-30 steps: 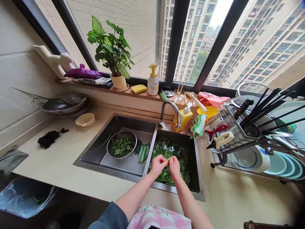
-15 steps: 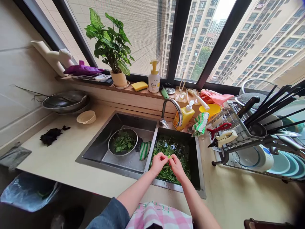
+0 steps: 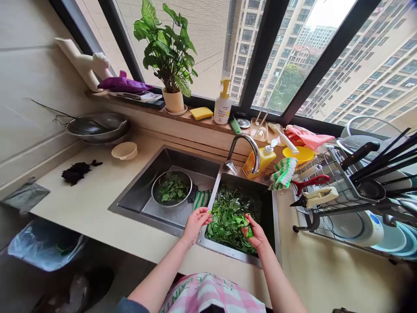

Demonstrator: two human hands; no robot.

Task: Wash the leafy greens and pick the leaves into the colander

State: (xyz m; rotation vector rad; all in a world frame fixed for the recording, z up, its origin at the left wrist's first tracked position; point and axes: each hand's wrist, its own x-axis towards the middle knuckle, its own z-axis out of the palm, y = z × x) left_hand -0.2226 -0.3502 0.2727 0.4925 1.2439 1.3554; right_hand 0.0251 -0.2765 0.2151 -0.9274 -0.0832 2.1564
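My left hand point(image 3: 196, 224) is above the divider between the two basins, its fingers pinched on a thin green stem point(image 3: 210, 212). My right hand point(image 3: 256, 232) is over the right basin with a bunch of green leaves point(image 3: 248, 229) between thumb and fingers. Below, leafy greens point(image 3: 224, 213) lie in water in the right sink basin point(image 3: 269, 226). A round metal bowl point(image 3: 153, 199) with more picked greens point(image 3: 172, 188) stands in the left basin point(image 3: 137, 213). Beside it lies a green-and-white striped cloth point(image 3: 202, 199).
A curved faucet point(image 3: 244, 137) rises behind the basins, with a yellow soap bottle point(image 3: 259, 160) beside it. The dish rack point(image 3: 316, 217) stands at the right. A lined trash bin point(image 3: 45, 245) sits below the counter at left; a cream bowl point(image 3: 124, 151) rests on the counter.
My hands, together over the right basin before, have moved apart: the left toward the divider, the right to the right. Leaves now show in my right hand. The view has shifted slightly.
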